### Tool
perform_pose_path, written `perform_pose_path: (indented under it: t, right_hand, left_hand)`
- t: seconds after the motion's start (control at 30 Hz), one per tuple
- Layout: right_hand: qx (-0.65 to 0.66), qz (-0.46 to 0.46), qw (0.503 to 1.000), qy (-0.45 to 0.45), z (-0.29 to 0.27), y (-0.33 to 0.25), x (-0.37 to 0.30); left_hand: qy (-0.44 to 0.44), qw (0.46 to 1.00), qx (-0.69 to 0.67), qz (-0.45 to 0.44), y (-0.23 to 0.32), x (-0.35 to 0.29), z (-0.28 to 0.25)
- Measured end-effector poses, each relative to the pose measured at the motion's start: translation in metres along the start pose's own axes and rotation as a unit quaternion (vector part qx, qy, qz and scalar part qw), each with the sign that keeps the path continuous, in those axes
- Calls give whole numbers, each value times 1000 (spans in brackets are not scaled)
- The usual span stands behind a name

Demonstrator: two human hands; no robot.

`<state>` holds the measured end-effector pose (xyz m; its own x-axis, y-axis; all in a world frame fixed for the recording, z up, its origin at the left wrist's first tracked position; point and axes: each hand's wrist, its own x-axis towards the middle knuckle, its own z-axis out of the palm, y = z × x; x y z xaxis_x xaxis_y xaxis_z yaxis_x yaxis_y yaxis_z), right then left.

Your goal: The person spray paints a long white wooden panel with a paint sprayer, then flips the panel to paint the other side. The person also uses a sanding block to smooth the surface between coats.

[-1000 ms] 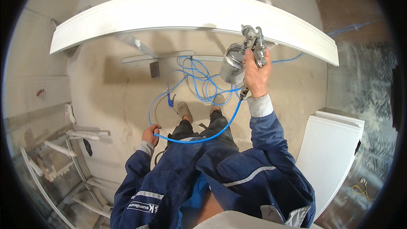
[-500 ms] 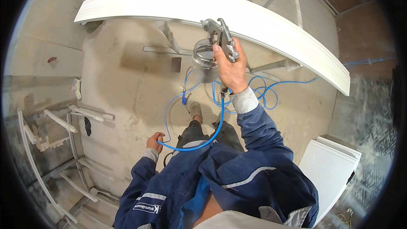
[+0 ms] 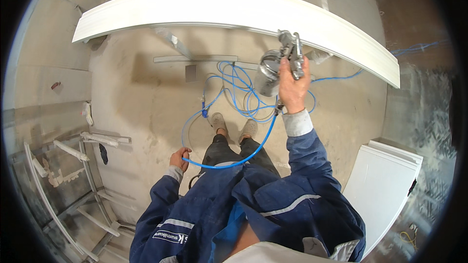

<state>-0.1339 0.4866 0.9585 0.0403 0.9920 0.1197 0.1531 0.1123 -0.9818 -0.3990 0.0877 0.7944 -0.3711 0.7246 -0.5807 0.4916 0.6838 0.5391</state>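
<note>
My right hand [image 3: 294, 87] is wrapped round the handle of a metal spray gun [image 3: 291, 51], held up at the near edge of a long white panel [image 3: 214, 4]. A silvery paint cup [image 3: 267, 75] hangs on the gun's left side. From the handle's base a blue air hose [image 3: 258, 148] curves down and across my waist to my left hand [image 3: 179, 159], whose fingers are closed round it. The panel lies crosswise on supports, bent by the lens. Whether spray leaves the gun, I cannot make out.
Loops of blue hose [image 3: 236, 90] lie on the floor just beyond my feet. White panels [image 3: 382, 180] are stacked at the right. A metal rack [image 3: 95, 190] stands at the left. Under the long panel, a support beam [image 3: 195, 59] rests near a small dark square [image 3: 191, 73].
My right hand has carried the spray gun to the right along the panel's near edge, the hose stretching with it. My left hand stays about where it was, holding the hose.
</note>
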Motion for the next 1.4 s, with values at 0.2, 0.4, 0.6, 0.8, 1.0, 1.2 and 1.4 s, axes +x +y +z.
perform_pose_path:
  t: [0.2, 0.4, 0.6, 0.8, 1.0, 1.2, 1.4]
  right_hand:
    - [-20, 1, 995, 96, -115, 11, 13]
    - [-68, -11, 980, 185, -219, 22, 20]
    - [-157, -39, 947, 279, -291, 33, 27]
    - [-204, -28, 945, 253, -295, 23, 22]
    - [-79, 16, 985, 155, -236, 10, 3]
    - [-54, 5, 994, 99, -144, 4, -18]
    - [-4, 17, 999, 27, -58, -7, -35]
  left_hand:
    - [-28, 996, 27, 77, 68, 10, 21]
    - [-43, 984, 28, 173, 147, 12, 47]
    - [-69, 974, -5, 215, 191, 7, 66]
    - [-48, 969, -47, 238, 191, 5, 69]
    - [-84, 983, 2, 165, 158, 4, 51]
    - [-52, 991, -49, 116, 90, 3, 23]
    - [-26, 995, -79, 47, 10, -1, 2]
